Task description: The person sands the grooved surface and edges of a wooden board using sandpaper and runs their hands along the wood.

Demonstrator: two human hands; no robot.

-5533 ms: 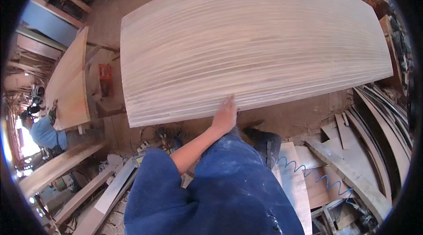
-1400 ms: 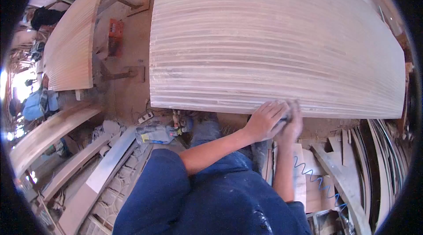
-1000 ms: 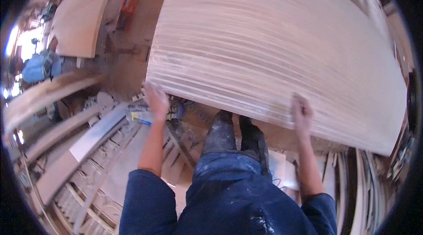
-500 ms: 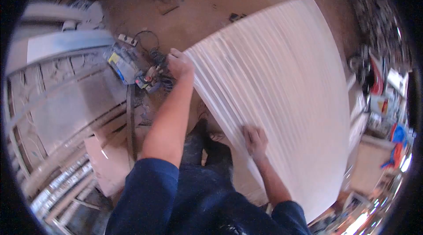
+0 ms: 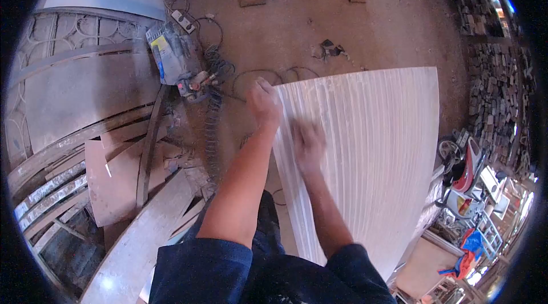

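Observation:
A large pale board [image 5: 377, 150] with a striped, ridged face spreads out in front of me on the right. My left hand [image 5: 265, 101] is closed round its near left corner, with the fingers curled over the edge. Just to the right, my right hand [image 5: 309, 143] is over the ridged face close to the long edge. Motion blurs its fingers, and whether anything is under them cannot be made out.
On the floor at left lie a dusty compressor-like machine [image 5: 171, 56], a power strip [image 5: 183, 21] and coiled hose. Boards and a metal grille [image 5: 85, 36] fill the left side. A red and white motorcycle [image 5: 469, 170] and stacked wood pieces [image 5: 496, 98] stand at right.
The view has swung round to the board's left end. My left hand has gone from free of the board to gripping its corner, and my right hand has moved along the edge towards that corner.

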